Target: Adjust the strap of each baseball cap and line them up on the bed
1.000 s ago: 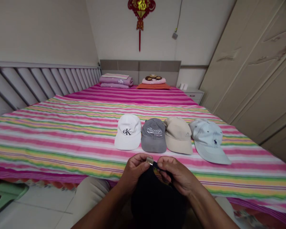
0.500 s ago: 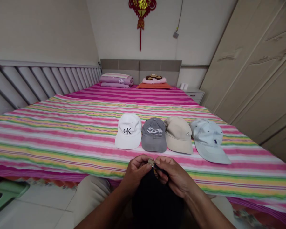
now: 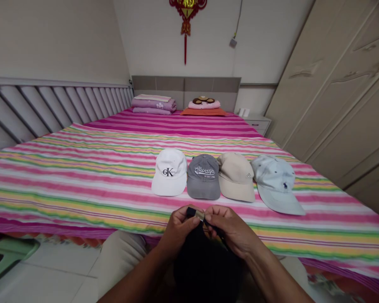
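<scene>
Black cap is low in front of us, beside the striped bed. Our left hand and right hand come inward and almost meet. Left fingers are closed on the metal buckle; right ones pinch the dark strap close beside it. We should, we judge, hold the buckle steady and feed the strap flat, without twisting.

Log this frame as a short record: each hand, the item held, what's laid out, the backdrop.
Left hand: pinches dark strap beside metal buckle
Right hand: pinches strap across the buckle
Item held: black cap
Laid out: white cap, gray cap, beige cap, pale blue cap, left to right on striped bedspread
Backdrop: headboard, folded lilac bedding
</scene>
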A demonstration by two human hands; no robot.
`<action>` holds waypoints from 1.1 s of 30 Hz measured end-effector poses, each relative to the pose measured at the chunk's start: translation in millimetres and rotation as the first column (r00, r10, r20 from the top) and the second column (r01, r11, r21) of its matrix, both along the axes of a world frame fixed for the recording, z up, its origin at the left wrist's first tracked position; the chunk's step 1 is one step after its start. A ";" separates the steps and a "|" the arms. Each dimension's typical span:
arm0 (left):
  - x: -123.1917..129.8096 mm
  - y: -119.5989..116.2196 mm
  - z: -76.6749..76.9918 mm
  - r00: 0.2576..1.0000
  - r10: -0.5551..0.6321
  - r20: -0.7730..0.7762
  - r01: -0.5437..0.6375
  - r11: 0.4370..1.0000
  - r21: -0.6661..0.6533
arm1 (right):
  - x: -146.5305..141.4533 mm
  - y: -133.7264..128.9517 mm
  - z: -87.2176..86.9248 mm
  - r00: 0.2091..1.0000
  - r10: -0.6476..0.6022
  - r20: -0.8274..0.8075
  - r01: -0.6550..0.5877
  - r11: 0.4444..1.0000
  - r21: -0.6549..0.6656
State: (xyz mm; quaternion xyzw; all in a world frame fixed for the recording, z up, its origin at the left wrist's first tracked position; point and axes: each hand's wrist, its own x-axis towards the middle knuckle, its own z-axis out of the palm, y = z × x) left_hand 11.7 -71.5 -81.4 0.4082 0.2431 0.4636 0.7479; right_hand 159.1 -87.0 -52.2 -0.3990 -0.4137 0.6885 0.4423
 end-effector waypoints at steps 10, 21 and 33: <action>-7.0 2.1 -10.8 0.993 0.117 0.015 -0.114 0.986 -0.122 | 8.3 0.8 -3.0 0.992 0.103 0.076 -0.104 0.995 0.009; -7.8 -0.6 -6.5 0.998 0.046 -0.046 -0.048 0.998 -0.043 | 1.2 1.0 -0.5 0.999 0.053 0.014 -0.052 0.998 -0.048; -7.7 1.3 -9.7 0.987 0.095 -0.128 -0.093 0.995 0.021 | -4.4 5.1 -5.2 0.999 -0.014 -0.046 0.014 1.000 -0.012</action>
